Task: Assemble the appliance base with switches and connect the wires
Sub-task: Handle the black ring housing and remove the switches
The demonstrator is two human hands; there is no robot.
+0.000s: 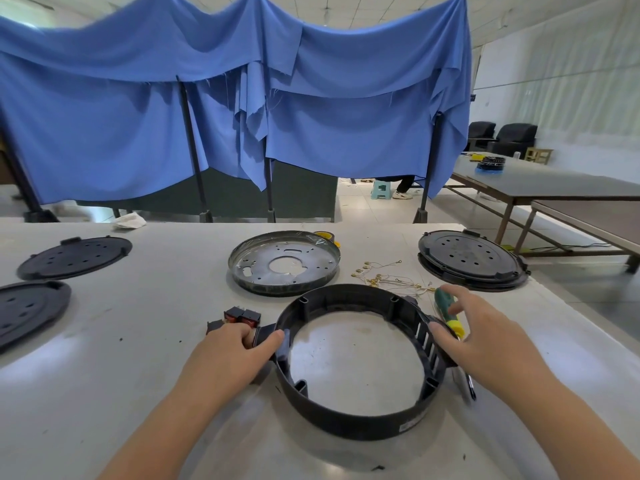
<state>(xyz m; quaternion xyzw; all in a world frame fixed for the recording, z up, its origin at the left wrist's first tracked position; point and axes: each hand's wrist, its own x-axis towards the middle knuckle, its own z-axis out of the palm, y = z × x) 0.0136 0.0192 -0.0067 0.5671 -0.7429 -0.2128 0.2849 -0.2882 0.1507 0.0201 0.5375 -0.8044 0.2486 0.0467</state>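
Both forearms are reaching in over the counter [104,341] toward the black ring base [360,420]. Left hand [228,355] is gripping the ring's left wall, its thumb hooking over the rim while the other fingers curl outside. Just beyond those fingers, red switches [242,315] are lying. Right hand [481,337] is resting against the ring's right wall, fingers loosely spread; a green-and-yellow screwdriver [448,311] is lying beneath them. Wires [388,277] and a metal plate [284,263] are sitting farther off.
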